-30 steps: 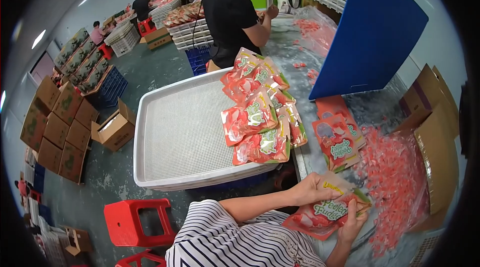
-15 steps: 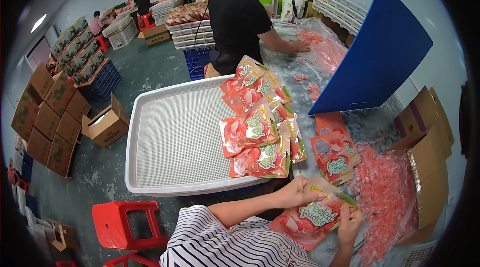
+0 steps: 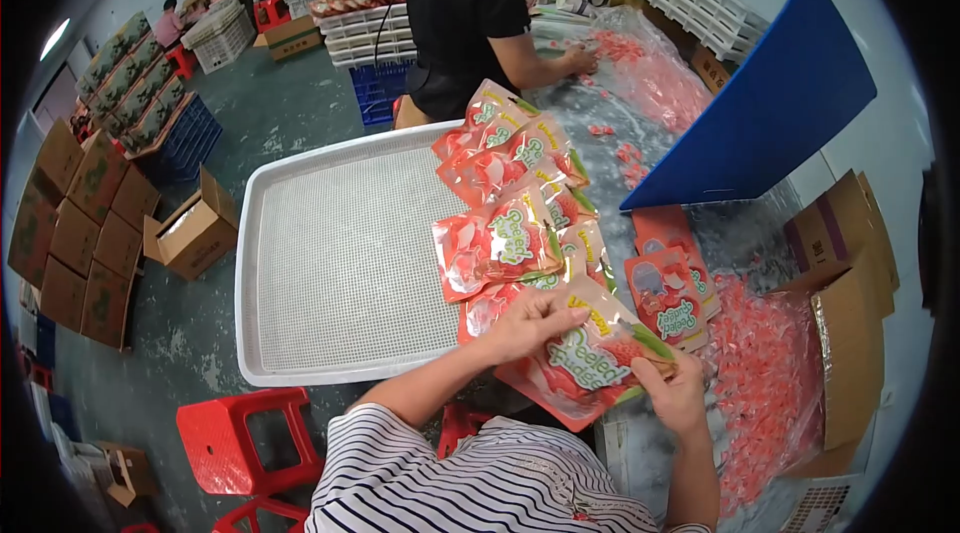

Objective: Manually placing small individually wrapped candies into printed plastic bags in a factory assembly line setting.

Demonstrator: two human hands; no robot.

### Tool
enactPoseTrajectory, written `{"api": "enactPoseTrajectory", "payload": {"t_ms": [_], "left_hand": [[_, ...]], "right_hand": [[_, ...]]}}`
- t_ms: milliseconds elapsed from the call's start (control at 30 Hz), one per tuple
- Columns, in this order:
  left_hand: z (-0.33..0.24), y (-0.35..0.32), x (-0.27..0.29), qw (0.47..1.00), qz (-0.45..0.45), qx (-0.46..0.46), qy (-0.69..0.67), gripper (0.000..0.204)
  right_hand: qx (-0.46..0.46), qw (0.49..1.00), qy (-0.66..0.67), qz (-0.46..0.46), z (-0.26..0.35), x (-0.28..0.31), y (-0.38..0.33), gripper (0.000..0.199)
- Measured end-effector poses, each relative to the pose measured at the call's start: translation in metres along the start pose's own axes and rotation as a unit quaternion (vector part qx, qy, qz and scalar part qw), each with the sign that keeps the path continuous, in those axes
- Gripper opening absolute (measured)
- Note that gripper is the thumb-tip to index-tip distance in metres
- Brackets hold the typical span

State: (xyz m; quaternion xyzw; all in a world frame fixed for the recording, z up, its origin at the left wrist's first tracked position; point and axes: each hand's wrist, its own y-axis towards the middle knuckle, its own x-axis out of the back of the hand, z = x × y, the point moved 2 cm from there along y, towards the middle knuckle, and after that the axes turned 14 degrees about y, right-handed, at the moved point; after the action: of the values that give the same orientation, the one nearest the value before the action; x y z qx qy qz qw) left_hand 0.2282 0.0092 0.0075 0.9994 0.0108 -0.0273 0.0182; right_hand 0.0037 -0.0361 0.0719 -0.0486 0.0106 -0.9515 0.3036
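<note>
Snack pouch [image 3: 590,358] pinched by both hands, beside white tray [image 3: 340,263]; underside probably hidden.

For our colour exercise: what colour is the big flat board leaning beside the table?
The board is plain blue, seen clearly in the head view.

Both hands hold one red snack pouch [image 3: 585,365] with green and yellow print. The left hand [image 3: 527,321] grips its upper left edge, fingers curled over the top; the right hand [image 3: 676,391] pinches its right edge from below. Just beyond the left fingers, a row of filled red pouches [image 3: 510,223] lies overlapping along the right side of a white perforated tray [image 3: 340,263]. Right of the right-hand fingers lies a heap of small pink wrapped candies [image 3: 770,383] on clear plastic, with flat empty pouches [image 3: 668,278] just above the thumb. A blue board [image 3: 770,103] leans farther off, and a person in a black shirt [image 3: 470,13] works beyond the tray.
</note>
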Motion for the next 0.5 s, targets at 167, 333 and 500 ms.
{"api": "enactPoseTrajectory", "payload": {"t_ms": [167,333,500], "left_hand": [[-0.024,0.011,0.056,0.997,-0.010,0.044,0.058,0.038],[-0.045,0.025,0.125,0.967,-0.146,0.008,0.207,0.042],[-0.064,0.056,0.175,0.818,-0.343,-0.167,0.430,0.038]], "right_hand": [[0.015,0.999,0.028,0.022,-0.018,-0.039,0.052,0.025],[0.024,0.993,0.096,0.057,-0.003,-0.095,0.107,0.030],[0.041,0.979,0.200,0.005,-0.007,-0.145,0.170,0.027]]}}
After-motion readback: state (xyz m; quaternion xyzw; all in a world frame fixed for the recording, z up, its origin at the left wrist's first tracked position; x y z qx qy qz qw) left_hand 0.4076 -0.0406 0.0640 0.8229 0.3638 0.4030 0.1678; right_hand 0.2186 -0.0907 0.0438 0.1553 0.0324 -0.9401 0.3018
